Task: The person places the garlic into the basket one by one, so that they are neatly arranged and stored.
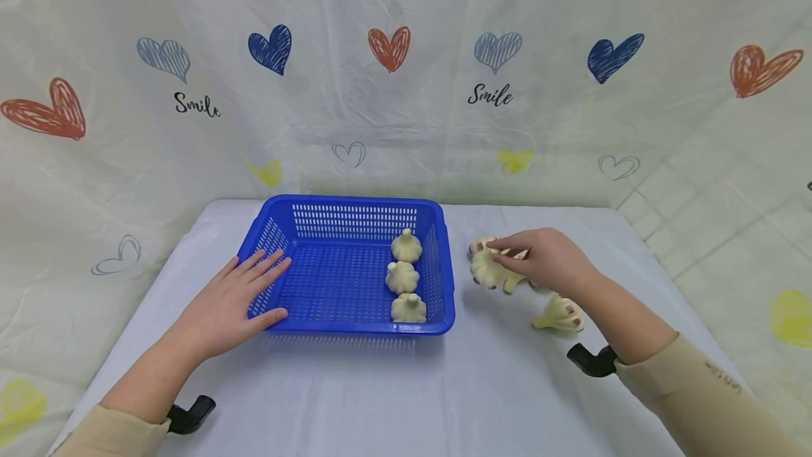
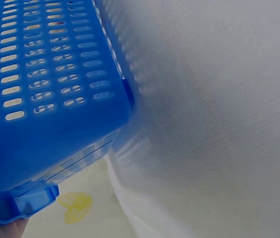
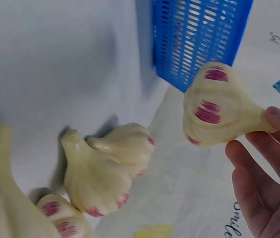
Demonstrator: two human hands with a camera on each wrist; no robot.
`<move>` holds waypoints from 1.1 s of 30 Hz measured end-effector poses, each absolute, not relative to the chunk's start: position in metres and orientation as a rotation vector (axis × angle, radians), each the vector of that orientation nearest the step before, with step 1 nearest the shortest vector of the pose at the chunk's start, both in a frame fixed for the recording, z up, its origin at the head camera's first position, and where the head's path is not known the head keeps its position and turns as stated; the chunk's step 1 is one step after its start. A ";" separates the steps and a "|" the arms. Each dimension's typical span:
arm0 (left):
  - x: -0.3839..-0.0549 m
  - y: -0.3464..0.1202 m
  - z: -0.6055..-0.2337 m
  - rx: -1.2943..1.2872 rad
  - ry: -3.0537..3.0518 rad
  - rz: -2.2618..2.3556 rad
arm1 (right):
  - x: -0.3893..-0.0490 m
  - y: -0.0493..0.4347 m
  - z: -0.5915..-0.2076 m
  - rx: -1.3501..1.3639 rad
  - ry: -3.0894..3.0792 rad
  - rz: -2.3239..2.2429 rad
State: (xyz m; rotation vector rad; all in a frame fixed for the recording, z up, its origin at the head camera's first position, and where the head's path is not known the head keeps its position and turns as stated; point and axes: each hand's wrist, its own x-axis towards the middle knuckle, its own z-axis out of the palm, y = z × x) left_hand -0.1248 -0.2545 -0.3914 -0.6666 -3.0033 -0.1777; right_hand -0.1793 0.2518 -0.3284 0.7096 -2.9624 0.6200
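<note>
My left hand (image 1: 231,309) lies spread over the left rim of a blue plastic basket (image 1: 355,327), fingers extended over the rim. Three garlic bulbs stand in a row along the basket's right side: a far one (image 1: 406,248), a middle one (image 1: 402,278) and a near one (image 1: 409,309). To the right of the basket, my right hand (image 1: 553,259) pinches a garlic bulb (image 3: 216,106) by its stem between thumb and fingers. That bulb has purple streaks and hangs above other bulbs, partly hiding them in the head view.
Several more garlic bulbs (image 3: 97,176) lie on the white-covered table (image 1: 482,386) under the right hand. One bulb (image 1: 561,314) sits nearer, beside the right forearm. A white curtain (image 1: 431,118) printed with hearts hangs behind the table.
</note>
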 end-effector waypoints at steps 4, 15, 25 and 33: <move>-0.125 -0.255 -0.391 -0.669 -3.001 -0.173 | -0.186 0.248 -0.321 0.690 -2.957 0.637; -0.123 -0.255 -0.389 -0.673 -2.997 -0.180 | -0.218 0.214 -0.293 0.676 -2.995 0.723; -0.125 -0.255 -0.391 -0.671 -2.994 -0.181 | -0.245 0.156 -0.272 0.822 -3.044 0.694; -0.126 -0.255 -0.392 -0.672 -2.986 -0.179 | -0.264 0.107 -0.272 1.036 -3.020 0.662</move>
